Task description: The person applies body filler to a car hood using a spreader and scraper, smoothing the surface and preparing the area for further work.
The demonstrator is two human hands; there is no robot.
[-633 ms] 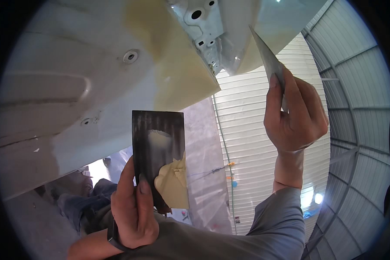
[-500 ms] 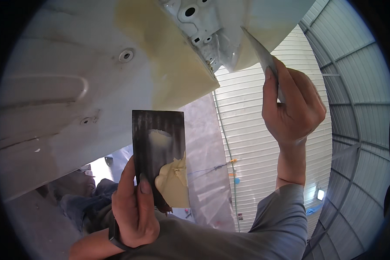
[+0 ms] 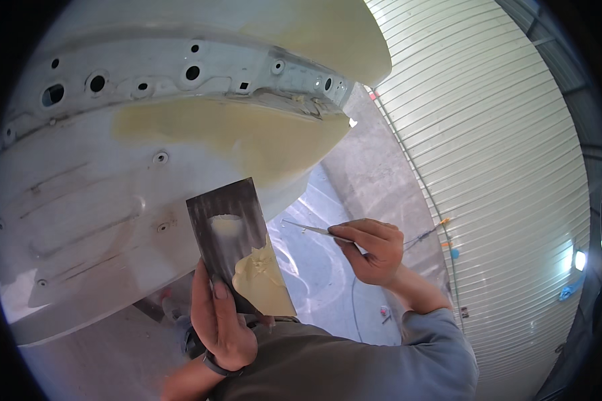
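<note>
My left hand is closed round the lower left edge of a dark rectangular mixing board, held tilted up in front of me. A thick mound of pale yellow body filler covers its lower right part, and a thin smear sits higher up. Right of the board, my right hand pinches a thin, flat putty spreader, seen nearly edge-on, its tip pointing left. The spreader is apart from both board and panel. Ahead is a light grey vehicle body panel with a yellowish filled patch along its right end.
A metal strip with several holes crosses the bodywork, with another yellowish-patched panel beyond it. To the right rises a ribbed white wall with a cable along its foot. Grey floor lies between.
My right hand has come down and left, bringing the spreader from beside the upper bodywork to near the board. The board has tilted leftward, and the view has shifted to show more bodywork.
</note>
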